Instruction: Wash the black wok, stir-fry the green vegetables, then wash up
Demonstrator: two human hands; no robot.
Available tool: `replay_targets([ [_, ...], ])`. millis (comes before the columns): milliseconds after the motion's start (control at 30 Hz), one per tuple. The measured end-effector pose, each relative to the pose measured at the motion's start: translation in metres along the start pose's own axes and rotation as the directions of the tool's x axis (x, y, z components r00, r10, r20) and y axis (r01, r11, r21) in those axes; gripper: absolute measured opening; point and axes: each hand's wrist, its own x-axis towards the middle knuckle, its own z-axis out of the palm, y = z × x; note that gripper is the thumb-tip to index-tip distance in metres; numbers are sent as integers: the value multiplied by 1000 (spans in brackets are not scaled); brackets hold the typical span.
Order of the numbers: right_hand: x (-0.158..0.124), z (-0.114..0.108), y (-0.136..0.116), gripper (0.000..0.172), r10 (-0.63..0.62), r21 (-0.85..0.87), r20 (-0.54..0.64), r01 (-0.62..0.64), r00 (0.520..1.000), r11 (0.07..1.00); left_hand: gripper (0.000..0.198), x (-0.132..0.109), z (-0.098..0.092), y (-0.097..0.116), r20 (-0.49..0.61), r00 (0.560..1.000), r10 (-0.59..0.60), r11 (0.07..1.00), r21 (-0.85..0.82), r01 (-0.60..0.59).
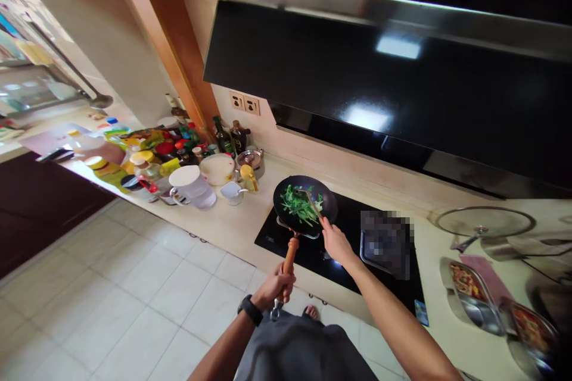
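Observation:
My left hand is wrapped round the wooden handle of a dark wok, which is tilted on the black cooktop. Chopped green vegetables lie inside the wok. Above the pan's near right side, my right hand is closed on a spatula with a brownish handle. Its far end reaches into the greens, and the blade is partly hidden among them.
A white-lidded pitcher, a small bowl and several bottles and jars crowd the counter at left. Right of the wok is a blurred-out dark object. Metal trays of food and a glass lid stand farther right. A range hood overhangs the back.

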Motion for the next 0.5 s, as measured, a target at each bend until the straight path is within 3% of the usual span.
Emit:
replay_targets([
  [133, -24, 0, -2, 66, -33, -167, 101, 49, 994, 985, 40, 2, -2, 0, -57, 998, -4, 1000, -16, 3],
  [333, -86, -44, 35, 64, -90, -206, 134, 117, 987, 972, 44, 3, -10, -5, -67, 997, -48, 998, -39, 45],
  [400, -84, -46, 31, 67, -78, -222, 173, 116, 982, 968, 44, 4, -11, -8, -68, 996, -56, 997, -63, 52],
  [500, -56, -35, 14, 68, -28, -234, 164, 66, 986, 970, 44, 5, -11, -11, -70, 995, -72, 995, -77, 67],
])
